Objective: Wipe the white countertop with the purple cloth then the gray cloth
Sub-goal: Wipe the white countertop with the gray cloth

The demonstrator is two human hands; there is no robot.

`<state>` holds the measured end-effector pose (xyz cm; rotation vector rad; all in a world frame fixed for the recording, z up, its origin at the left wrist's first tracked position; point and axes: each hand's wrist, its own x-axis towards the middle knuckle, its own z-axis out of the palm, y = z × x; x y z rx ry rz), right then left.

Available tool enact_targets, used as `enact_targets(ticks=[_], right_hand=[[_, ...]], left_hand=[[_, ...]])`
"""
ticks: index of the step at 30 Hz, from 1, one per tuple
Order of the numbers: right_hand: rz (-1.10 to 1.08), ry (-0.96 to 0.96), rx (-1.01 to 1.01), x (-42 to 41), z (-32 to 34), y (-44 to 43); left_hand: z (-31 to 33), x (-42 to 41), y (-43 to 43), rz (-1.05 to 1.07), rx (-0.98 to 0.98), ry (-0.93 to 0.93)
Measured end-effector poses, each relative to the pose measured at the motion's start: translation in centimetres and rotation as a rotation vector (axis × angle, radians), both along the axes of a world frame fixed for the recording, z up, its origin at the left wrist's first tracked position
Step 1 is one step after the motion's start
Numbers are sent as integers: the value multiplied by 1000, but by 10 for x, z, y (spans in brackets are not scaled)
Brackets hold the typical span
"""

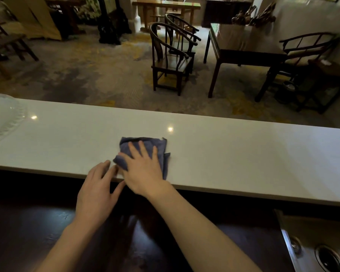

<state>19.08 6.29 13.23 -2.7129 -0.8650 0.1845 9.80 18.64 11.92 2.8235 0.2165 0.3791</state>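
Dark wood surface [47, 232] is sitting nearest, both bare forearms crossing over it. Left hand [98, 195] is hovering at the near edge of the white table [243, 158], grip apart, fingers spread, holding nothing. Right hand [143, 169] is lying flat on the purple cloth [157, 144], grip apart, palm pressing rather than clamping. Cloth is lying folded on the table near its front edge, about mid-length. Glass dish [2, 116] is sitting at far left. Wooden chairs [171, 55] are standing on the carpet beyond.
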Motion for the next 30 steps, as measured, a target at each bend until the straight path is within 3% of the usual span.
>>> enact_targets(ticks=[8, 24, 30], right_hand=[[14, -117, 18, -9, -10, -47], [-632, -117, -53, 23, 3, -221], [-777, -88, -57, 7, 3, -224]], left_hand=[[-5, 0, -2, 26, -2, -54], [-6, 0, -1, 34, -20, -52], [-6, 1, -1, 39, -6, -59]])
